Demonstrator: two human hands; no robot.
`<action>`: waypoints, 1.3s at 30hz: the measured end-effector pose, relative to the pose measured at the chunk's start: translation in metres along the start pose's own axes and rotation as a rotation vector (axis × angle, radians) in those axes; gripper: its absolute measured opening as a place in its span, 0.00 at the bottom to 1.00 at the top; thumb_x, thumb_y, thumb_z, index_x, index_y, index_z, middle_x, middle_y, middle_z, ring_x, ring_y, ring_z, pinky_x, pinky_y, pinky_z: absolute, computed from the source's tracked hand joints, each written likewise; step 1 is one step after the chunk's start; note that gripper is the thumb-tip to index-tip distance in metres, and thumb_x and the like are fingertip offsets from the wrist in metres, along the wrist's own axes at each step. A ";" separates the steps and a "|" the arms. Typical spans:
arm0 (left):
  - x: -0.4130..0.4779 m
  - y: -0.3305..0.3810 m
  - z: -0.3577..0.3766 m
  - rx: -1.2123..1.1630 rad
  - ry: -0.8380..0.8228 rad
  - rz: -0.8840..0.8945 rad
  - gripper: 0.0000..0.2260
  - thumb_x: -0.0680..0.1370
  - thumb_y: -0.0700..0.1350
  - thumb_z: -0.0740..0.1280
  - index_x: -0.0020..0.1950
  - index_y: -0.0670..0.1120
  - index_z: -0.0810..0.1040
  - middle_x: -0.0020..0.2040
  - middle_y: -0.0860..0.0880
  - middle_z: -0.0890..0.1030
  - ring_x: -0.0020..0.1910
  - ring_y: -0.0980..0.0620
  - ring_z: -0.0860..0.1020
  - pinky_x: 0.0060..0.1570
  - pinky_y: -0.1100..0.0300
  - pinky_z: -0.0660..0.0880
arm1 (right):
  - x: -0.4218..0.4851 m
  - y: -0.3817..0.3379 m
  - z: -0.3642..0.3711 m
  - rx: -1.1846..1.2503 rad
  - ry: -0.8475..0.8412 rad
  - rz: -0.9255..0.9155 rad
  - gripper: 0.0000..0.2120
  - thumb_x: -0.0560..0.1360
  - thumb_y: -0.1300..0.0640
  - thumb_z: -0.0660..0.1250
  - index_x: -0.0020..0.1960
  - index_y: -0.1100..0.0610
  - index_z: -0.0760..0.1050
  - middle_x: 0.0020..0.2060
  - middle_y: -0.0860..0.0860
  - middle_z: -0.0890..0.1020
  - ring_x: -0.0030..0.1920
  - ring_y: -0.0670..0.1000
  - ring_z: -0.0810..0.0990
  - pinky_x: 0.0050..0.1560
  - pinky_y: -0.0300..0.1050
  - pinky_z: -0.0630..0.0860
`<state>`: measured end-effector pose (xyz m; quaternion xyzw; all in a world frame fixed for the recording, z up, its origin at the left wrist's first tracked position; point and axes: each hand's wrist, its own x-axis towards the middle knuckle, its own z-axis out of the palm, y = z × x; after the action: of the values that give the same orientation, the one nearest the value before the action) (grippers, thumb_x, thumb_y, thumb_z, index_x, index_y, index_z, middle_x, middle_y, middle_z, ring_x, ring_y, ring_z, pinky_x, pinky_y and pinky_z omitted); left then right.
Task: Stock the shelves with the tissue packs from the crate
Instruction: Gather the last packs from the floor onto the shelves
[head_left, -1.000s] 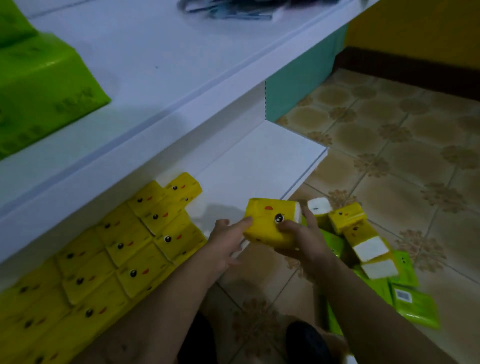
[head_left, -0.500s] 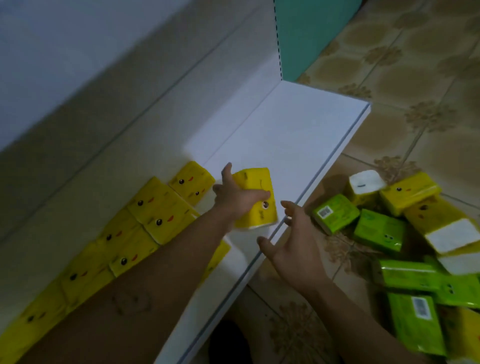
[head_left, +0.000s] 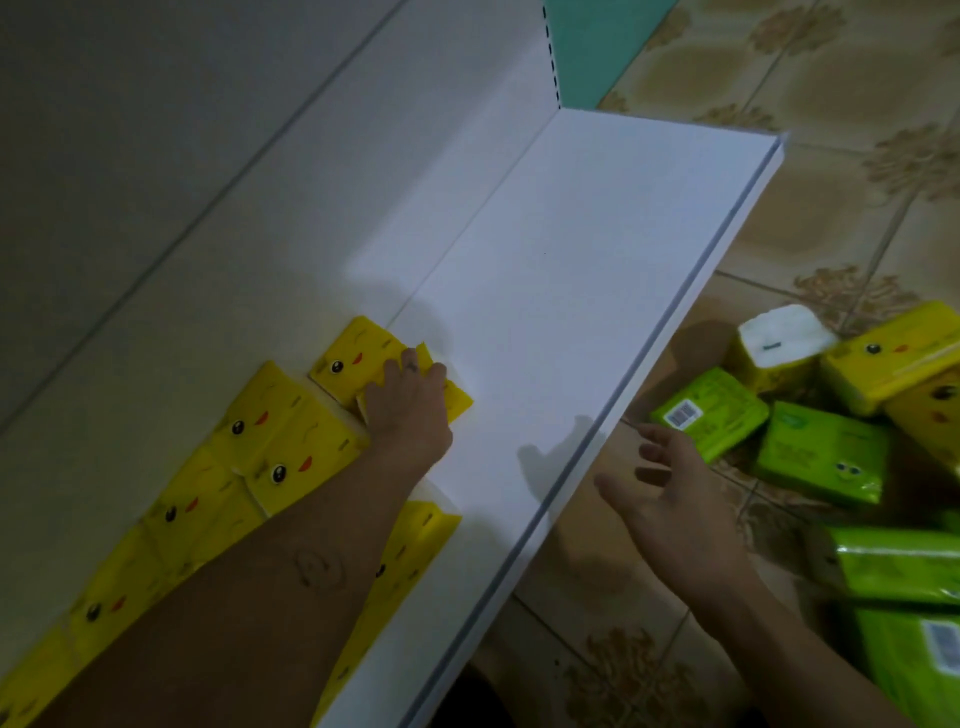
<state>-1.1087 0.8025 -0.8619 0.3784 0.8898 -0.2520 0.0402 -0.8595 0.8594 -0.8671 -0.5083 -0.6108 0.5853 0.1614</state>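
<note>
My left hand (head_left: 408, 402) lies on top of a yellow tissue pack (head_left: 454, 400) on the white bottom shelf (head_left: 561, 291), pressing it beside the end of a row of yellow packs with cartoon faces (head_left: 275, 436). Most of that pack is hidden under my fingers. Over the floor just past the shelf's front edge, my right hand (head_left: 675, 499) hovers with its fingers spread and nothing in it. Loose green tissue packs (head_left: 821, 449) and yellow tissue packs (head_left: 883, 364) lie in a heap on the floor at the right. No crate is visible.
The right half of the shelf is bare white board, ending at a teal side panel (head_left: 597, 47). A patterned tile floor (head_left: 831, 130) stretches beyond. The underside of the shelf above (head_left: 156, 104) fills the upper left.
My left hand has carried the yellow pack back and down onto the shelf next to the row. My right hand has let go and drifted right toward the floor heap.
</note>
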 end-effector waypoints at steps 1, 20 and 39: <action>0.000 0.000 -0.001 -0.017 -0.033 -0.037 0.24 0.75 0.46 0.65 0.71 0.49 0.64 0.73 0.42 0.60 0.69 0.42 0.64 0.59 0.48 0.69 | -0.001 0.001 -0.002 -0.012 0.001 0.012 0.29 0.71 0.53 0.74 0.69 0.52 0.67 0.61 0.49 0.75 0.56 0.50 0.76 0.55 0.50 0.75; -0.093 0.076 -0.023 -0.432 -0.035 0.522 0.21 0.78 0.52 0.60 0.72 0.51 0.68 0.77 0.48 0.60 0.75 0.47 0.57 0.72 0.51 0.59 | -0.013 0.051 -0.045 -0.245 -0.075 0.267 0.20 0.72 0.60 0.70 0.63 0.55 0.74 0.58 0.55 0.78 0.51 0.53 0.79 0.52 0.47 0.74; -0.219 0.212 0.023 -1.136 -0.796 0.286 0.16 0.81 0.51 0.61 0.69 0.51 0.71 0.64 0.51 0.73 0.61 0.52 0.72 0.58 0.57 0.72 | -0.022 0.203 -0.136 -0.799 0.050 0.728 0.65 0.62 0.37 0.77 0.78 0.58 0.35 0.70 0.62 0.62 0.70 0.62 0.65 0.66 0.55 0.66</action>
<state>-0.8088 0.7722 -0.9133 0.2912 0.7430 0.1396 0.5863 -0.6547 0.8757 -1.0008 -0.7226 -0.5661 0.3134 -0.2430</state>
